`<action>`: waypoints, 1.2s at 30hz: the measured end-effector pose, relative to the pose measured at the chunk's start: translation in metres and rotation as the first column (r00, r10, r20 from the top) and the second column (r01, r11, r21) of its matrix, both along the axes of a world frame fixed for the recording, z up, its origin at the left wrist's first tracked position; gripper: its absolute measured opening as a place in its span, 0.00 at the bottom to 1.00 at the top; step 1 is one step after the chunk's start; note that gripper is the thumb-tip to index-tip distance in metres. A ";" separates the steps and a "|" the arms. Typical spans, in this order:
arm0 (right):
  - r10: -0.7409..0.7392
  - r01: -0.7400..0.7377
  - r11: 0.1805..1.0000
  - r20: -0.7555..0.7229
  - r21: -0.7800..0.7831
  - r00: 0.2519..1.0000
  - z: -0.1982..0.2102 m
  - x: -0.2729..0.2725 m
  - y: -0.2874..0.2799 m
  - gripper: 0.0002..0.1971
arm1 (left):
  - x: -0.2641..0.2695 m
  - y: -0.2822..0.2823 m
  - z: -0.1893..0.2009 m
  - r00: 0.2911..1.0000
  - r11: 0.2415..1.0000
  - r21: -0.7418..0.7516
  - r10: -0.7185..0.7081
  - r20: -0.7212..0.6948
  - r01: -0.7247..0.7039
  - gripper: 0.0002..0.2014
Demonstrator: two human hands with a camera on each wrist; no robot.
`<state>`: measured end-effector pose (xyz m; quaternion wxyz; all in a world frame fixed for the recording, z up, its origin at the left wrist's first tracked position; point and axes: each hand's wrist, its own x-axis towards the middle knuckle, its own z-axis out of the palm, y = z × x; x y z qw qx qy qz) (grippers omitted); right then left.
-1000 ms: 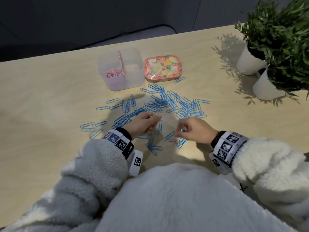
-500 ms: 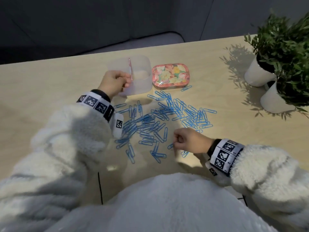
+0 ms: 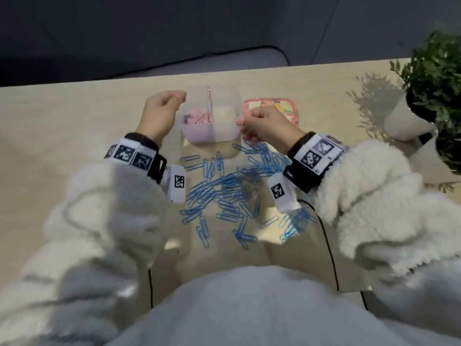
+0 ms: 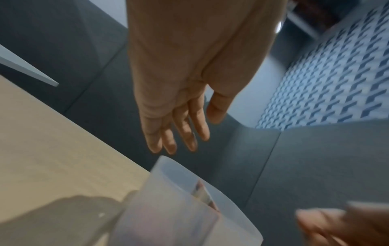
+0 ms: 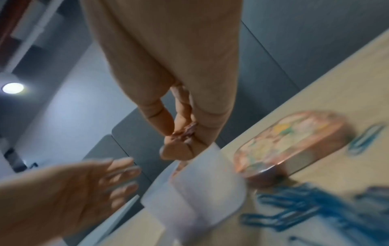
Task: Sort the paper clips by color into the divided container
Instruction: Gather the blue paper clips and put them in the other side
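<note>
Nearest the camera, fleece sleeves [image 3: 104,221] and marker-printed wristbands [image 3: 132,156] fill the lower part of the head view. Between the forearms, blue paper clips [image 3: 224,193] lie scattered on the wooden table [image 3: 62,136] in a loose heap, many overlapping; the right forearm covers part of the heap's right side.

Beyond the heap stands the divided container [image 3: 225,126], a translucent box split by one upright partition. Its left compartment holds pink paper clips [image 3: 197,119]; the right compartment shows only a pale floor, and no contents can be made out there.

The left hand [image 3: 159,113] hovers just left of the container's left wall. In the left wrist view its fingers [image 4: 185,131] are extended and slightly spread — the hand holds nothing. The right hand [image 3: 264,123] is at the container's right wall, fingers drawn together. In the right wrist view the fingertips [image 5: 179,149] pinch a small pinkish item directly above the container rim — too blurred to identify with certainty.

Behind the right hand, and partly hidden by it, a floral tin [image 3: 282,108] lies just right of the container. At the far right edge stand white pots [image 3: 404,123] carrying green plants [image 3: 436,78].
</note>
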<state>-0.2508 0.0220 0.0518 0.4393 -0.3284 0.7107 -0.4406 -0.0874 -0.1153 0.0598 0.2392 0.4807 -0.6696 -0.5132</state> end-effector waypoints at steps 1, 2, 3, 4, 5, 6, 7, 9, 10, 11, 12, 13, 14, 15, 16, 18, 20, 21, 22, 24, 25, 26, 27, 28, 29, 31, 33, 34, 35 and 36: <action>0.002 -0.001 1.000 0.090 -0.010 0.996 0.003 0.005 -0.013 0.11 | 0.020 0.007 -0.002 1.000 1.000 -0.001 -0.015 -0.017 0.015 0.12; 0.012 -0.010 1.000 0.190 -0.011 0.982 0.006 0.011 -0.026 0.12 | 0.041 0.015 -0.007 1.000 0.999 0.015 -0.029 -0.012 0.029 0.10; 0.028 -0.026 1.000 0.289 -0.010 0.957 0.008 0.016 -0.038 0.13 | 0.062 0.022 -0.014 0.999 0.999 0.038 -0.029 0.024 0.028 0.10; 0.030 -0.028 1.000 0.391 -0.010 0.920 0.010 0.023 -0.050 0.14 | 0.083 0.029 -0.022 0.997 0.998 0.055 -0.020 0.069 0.016 0.11; 0.012 -0.006 1.000 0.468 -0.015 0.883 0.011 0.030 -0.061 0.15 | 0.102 0.036 -0.031 0.993 0.998 0.066 -0.003 0.119 -0.005 0.12; -0.024 0.034 0.999 0.505 -0.011 0.863 0.011 0.035 -0.072 0.15 | 0.119 0.043 -0.038 0.987 0.997 0.070 0.021 0.162 -0.033 0.11; -0.073 0.082 0.997 0.504 0.003 0.860 0.011 0.038 -0.083 0.14 | 0.132 0.048 -0.045 0.977 0.995 0.074 0.048 0.206 -0.065 0.10; -0.136 0.138 0.990 0.450 0.029 0.883 0.007 0.044 -0.099 0.11 | 0.151 0.058 -0.059 0.961 0.982 0.130 0.102 0.258 -0.139 0.09; -0.149 0.146 0.988 0.417 0.040 0.897 0.004 0.047 -0.104 0.09 | 0.158 0.061 -0.066 0.958 0.970 0.178 0.113 0.264 -0.164 0.10; -0.145 0.138 0.989 0.393 0.045 0.908 0.003 0.050 -0.107 0.08 | 0.163 0.063 -0.072 0.956 0.960 0.218 0.112 0.270 -0.174 0.12; -0.132 0.123 0.991 0.378 0.048 0.916 0.002 0.053 -0.107 0.09 | 0.166 0.065 -0.077 0.956 0.953 0.250 0.098 0.276 -0.170 0.14; -0.115 0.104 0.993 0.347 0.049 0.931 0.002 0.054 -0.106 0.10 | 0.168 0.065 -0.081 0.954 0.950 0.271 0.074 0.291 -0.156 0.15; -0.101 0.092 0.995 0.288 0.043 0.952 0.003 0.055 -0.103 0.11 | 0.168 0.066 -0.082 0.952 0.949 0.283 0.048 0.302 -0.138 0.15; -0.080 0.077 0.997 0.214 0.020 0.973 0.005 0.055 -0.098 0.13 | 0.167 0.067 -0.083 0.950 0.951 0.288 0.019 0.311 -0.114 0.15; -0.046 0.050 0.999 0.160 -0.022 0.986 0.007 0.055 -0.089 0.13 | 0.164 0.068 -0.082 0.948 0.957 0.278 -0.009 0.317 -0.084 0.14; 0.067 -0.059 0.993 0.085 -0.098 0.994 0.007 0.056 -0.059 0.08 | 0.153 0.074 -0.081 0.932 0.981 0.195 -0.058 0.359 -0.013 0.08; 0.262 -0.265 0.964 -0.075 -0.025 0.962 -0.004 0.057 -0.014 0.10 | 0.136 0.086 -0.077 0.898 0.989 0.077 -0.148 0.413 0.127 0.04; 0.375 -0.374 0.927 -0.156 0.037 0.914 -0.013 0.057 0.009 0.12 | 0.126 0.093 -0.076 0.876 0.974 0.043 -0.219 0.429 0.222 0.05; 0.472 -0.462 0.882 -0.221 0.097 0.854 -0.025 0.056 0.029 0.12 | 0.116 0.099 -0.077 0.848 0.949 0.037 -0.297 0.438 0.313 0.07; 0.561 -0.525 0.828 -0.268 0.196 0.783 -0.048 0.055 0.060 0.13 | 0.098 0.110 -0.081 0.775 0.887 0.053 -0.428 0.466 0.458 0.12; 0.579 -0.535 0.815 -0.308 0.221 0.755 -0.058 0.054 0.071 0.14 | 0.090 0.113 -0.082 0.743 0.865 0.048 -0.457 0.490 0.500 0.14; 0.587 -0.546 0.808 -0.386 0.221 0.712 -0.066 0.054 0.081 0.15 | 0.084 0.116 -0.083 0.722 0.848 0.029 -0.468 0.510 0.529 0.16; 0.593 -0.567 0.795 -0.471 0.215 0.653 -0.074 0.053 0.091 0.15 | 0.079 0.117 -0.084 0.710 0.833 0.006 -0.475 0.521 0.553 0.16; 0.588 -0.591 0.782 -0.552 0.200 0.591 -0.080 0.051 0.101 0.13 | 0.075 0.119 -0.083 0.692 0.813 -0.008 -0.491 0.529 0.582 0.15; 0.578 -0.599 0.777 -0.593 0.192 0.560 -0.084 0.048 0.109 0.12 | 0.073 0.119 -0.082 0.668 0.788 -0.013 -0.514 0.538 0.616 0.14; 0.544 -0.545 0.819 -0.551 0.183 0.633 -0.081 0.039 0.122 0.15 | 0.073 0.119 -0.080 0.631 0.751 0.019 -0.568 0.528 0.660 0.12; 0.365 -0.344 0.930 -0.444 0.131 0.818 -0.072 0.020 0.129 0.18 | 0.081 0.113 -0.078 0.690 0.794 0.026 -0.544 0.478 0.607 0.10; 0.217 -0.186 0.976 -0.406 0.116 0.888 -0.068 0.006 0.133 0.17 | 0.087 0.107 -0.077 0.740 0.839 -0.005 -0.477 0.474 0.544 0.11; 0.069 -0.019 0.993 -0.431 0.120 0.900 -0.063 -0.008 0.139 0.17 | 0.094 0.100 -0.077 0.783 0.883 -0.064 -0.377 0.494 0.465 0.12; -0.048 0.140 0.980 -0.516 0.141 0.855 -0.063 -0.024 0.144 0.15 | 0.102 0.092 -0.078 0.800 0.911 -0.134 -0.264 0.539 0.391 0.13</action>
